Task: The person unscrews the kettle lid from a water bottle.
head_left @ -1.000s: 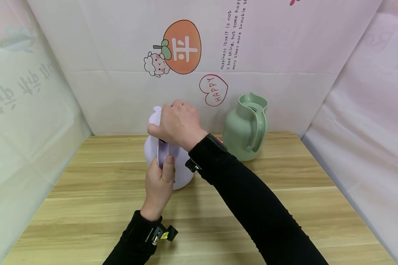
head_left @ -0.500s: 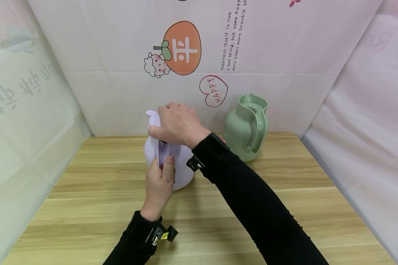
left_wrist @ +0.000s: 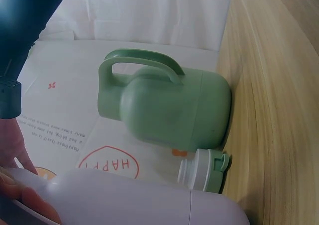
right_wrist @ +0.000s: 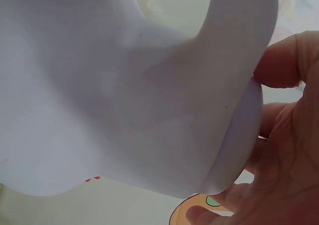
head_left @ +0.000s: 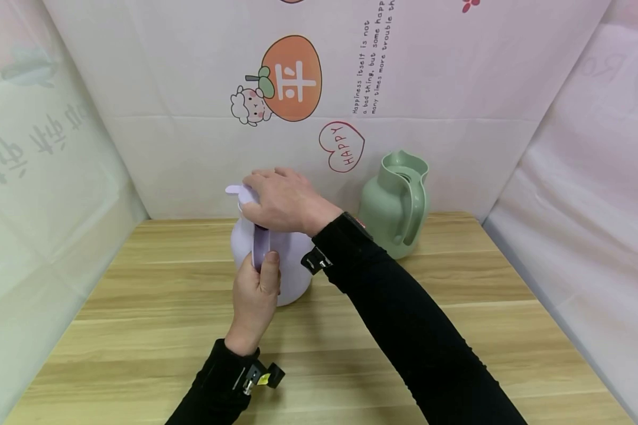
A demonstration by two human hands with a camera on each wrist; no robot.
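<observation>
the lilac jug [head_left: 292, 268] stands mid-table, its top hidden under the right hand [head_left: 284, 200], which grips the lid [head_left: 237, 191]; the left hand [head_left: 255, 295] clasps its handle [head_left: 259, 247]; the green jug [head_left: 396, 206] behind is open — contents unseen; its stopper [left_wrist: 204, 171] lies beside it.

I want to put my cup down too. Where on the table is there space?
The table is bare along its near edge and on the left, between the purple jug and the left wall. The right side, in front of the green jug, is bare too. The back middle is crowded: both jugs and a small lid beside the green one.
</observation>
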